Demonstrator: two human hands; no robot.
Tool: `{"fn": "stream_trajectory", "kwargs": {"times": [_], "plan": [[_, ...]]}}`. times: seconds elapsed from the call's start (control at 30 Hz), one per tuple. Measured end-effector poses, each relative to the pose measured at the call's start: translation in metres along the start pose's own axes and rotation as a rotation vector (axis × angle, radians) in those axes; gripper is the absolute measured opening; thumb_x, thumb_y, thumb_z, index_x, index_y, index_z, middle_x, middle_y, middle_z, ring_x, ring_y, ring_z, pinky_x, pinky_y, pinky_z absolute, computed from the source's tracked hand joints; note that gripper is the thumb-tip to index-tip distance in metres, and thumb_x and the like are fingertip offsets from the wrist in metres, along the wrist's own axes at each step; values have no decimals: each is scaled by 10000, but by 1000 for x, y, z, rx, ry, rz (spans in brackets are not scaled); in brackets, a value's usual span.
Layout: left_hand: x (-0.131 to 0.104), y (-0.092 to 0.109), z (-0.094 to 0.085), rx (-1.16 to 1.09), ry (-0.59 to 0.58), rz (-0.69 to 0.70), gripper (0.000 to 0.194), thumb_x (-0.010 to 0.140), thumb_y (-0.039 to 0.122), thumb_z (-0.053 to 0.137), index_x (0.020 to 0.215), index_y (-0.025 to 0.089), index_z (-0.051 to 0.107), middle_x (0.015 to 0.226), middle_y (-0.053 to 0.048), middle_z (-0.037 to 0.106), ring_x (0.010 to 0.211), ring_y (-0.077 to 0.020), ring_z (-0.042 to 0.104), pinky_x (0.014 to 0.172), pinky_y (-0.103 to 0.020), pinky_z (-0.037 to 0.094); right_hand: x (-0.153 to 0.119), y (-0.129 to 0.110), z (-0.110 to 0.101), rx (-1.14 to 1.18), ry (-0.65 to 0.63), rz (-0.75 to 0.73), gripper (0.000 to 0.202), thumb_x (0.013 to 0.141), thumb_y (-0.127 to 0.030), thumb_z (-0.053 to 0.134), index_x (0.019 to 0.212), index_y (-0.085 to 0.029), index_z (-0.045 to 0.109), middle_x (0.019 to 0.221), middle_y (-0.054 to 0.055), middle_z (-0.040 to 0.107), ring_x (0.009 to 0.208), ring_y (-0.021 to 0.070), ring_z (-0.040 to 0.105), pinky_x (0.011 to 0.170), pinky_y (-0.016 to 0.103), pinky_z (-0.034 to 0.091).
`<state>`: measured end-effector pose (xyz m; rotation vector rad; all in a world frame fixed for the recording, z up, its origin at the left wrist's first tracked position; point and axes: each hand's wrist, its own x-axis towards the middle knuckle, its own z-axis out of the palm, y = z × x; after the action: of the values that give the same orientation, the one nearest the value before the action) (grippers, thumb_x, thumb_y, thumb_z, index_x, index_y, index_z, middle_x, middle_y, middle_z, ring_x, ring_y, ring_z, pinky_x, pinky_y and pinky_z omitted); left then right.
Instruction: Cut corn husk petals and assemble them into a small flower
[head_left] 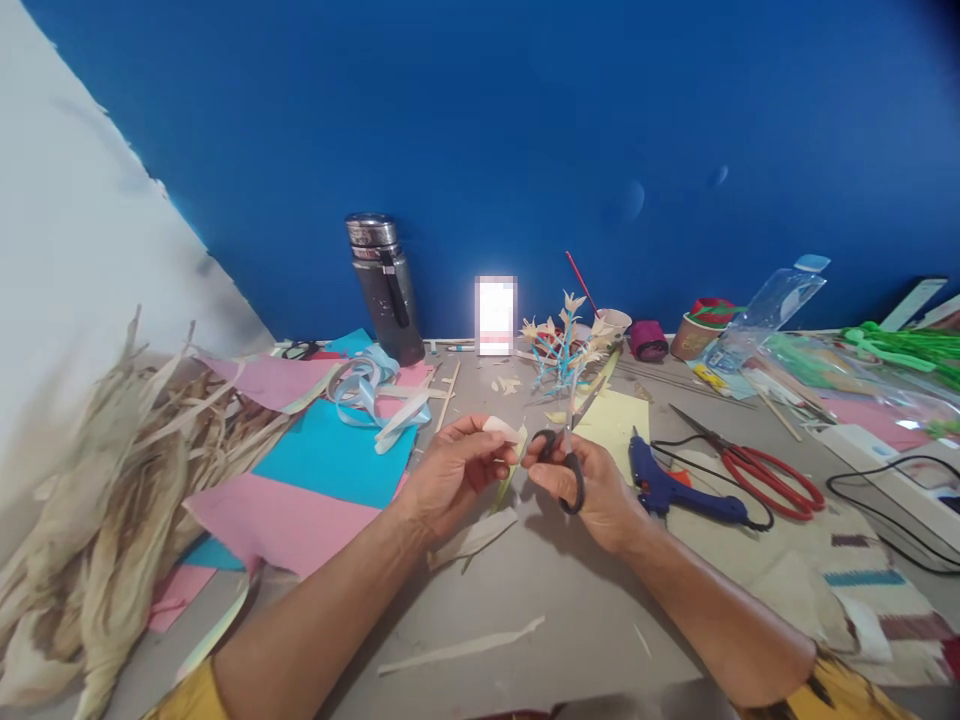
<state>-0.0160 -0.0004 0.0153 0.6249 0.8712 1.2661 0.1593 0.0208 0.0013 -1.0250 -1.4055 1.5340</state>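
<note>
My left hand (pixel 457 465) is closed, pinching a small pale piece of corn husk (pixel 504 430) between thumb and fingers. Close beside it, my right hand (pixel 592 490) grips scissors with black handles (pixel 574 482), fingers through the loops and blades pointing up and away. A strip of husk (pixel 480 535) lies on the table below my left hand. Just beyond the blades stands a bunch of small husk flowers on blue stems (pixel 559 345). Small husk scraps (pixel 506 384) are scattered in front of the hands.
Dried husks (pixel 112 540) heap at the left beside pink and blue sheets (pixel 330 450) and light-blue ribbon (pixel 360 385). A dark flask (pixel 386 300) and a bright screen (pixel 496 315) stand behind. To the right lie a glue gun (pixel 682 495), red-handled scissors (pixel 772 480) and a power strip (pixel 892 490).
</note>
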Motion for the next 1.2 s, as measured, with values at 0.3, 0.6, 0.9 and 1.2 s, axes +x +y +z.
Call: {"fn": "stream_trajectory", "kwargs": {"times": [0.3, 0.6, 0.9, 1.2], "plan": [[-3, -14, 1, 72, -159, -144, 162, 678, 238, 780, 719, 154, 648, 644, -21, 605, 603, -123, 557, 538, -226, 391, 1, 5, -11, -38, 7, -5, 253, 660, -345, 732, 798, -173, 608, 637, -31, 513, 550, 100, 399, 485, 225, 302], [0, 3, -7, 495, -259, -152, 170, 659, 247, 828, 670, 141, 695, 603, -29, 631, 549, -119, 580, 563, -231, 415, 2, 1, -15, 0, -98, 91, 225, 645, -306, 730, 780, -161, 624, 591, -48, 484, 514, 86, 369, 483, 229, 273], [0, 2, -2, 61, -84, -44, 244, 657, 271, 857, 707, 152, 650, 657, -25, 660, 641, -138, 635, 669, -266, 511, -3, 5, -10, -164, -282, -8, 609, 807, -735, 564, 799, -136, 669, 584, -9, 491, 534, 107, 392, 495, 240, 269], [-1, -4, 4, 51, 64, 83, 249, 627, 271, 869, 690, 156, 657, 691, -33, 697, 659, -136, 639, 649, -247, 484, -6, 11, 2, -304, -344, -14, 642, 767, -784, 551, 640, -158, 608, 580, 13, 547, 526, 112, 427, 502, 237, 315]]}}
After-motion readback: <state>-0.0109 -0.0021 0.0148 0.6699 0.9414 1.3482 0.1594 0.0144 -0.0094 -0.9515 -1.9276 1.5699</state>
